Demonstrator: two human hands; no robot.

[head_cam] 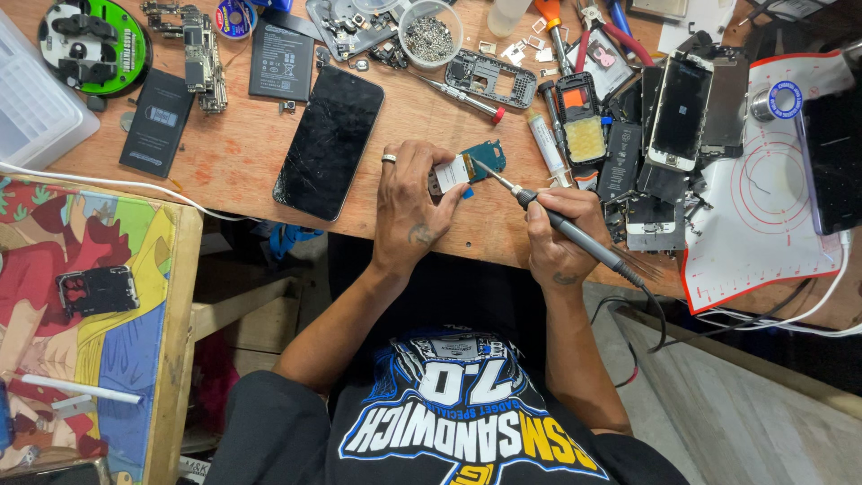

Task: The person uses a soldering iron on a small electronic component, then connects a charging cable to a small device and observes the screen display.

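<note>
Left fingers (pixel 437 184) pinch circuit board (pixel 467 167) (soldering iron (pixel 575 235) tip touching).

A: What lies near the workbench's (pixel 242 153) far left corner?
B: A green-and-black reel (pixel 93 43), with a white plastic box (pixel 36 99) at the left edge.
A: And toward the middle?
B: A cracked black phone (pixel 329 141), face up. Beyond it a black battery (pixel 280 60) and a round tub of screws (pixel 430 36).
A: The right side?
B: A white mat (pixel 763 216) with red rings, and beside it a white-framed phone (pixel 681 110) among stripped phone parts.
</note>
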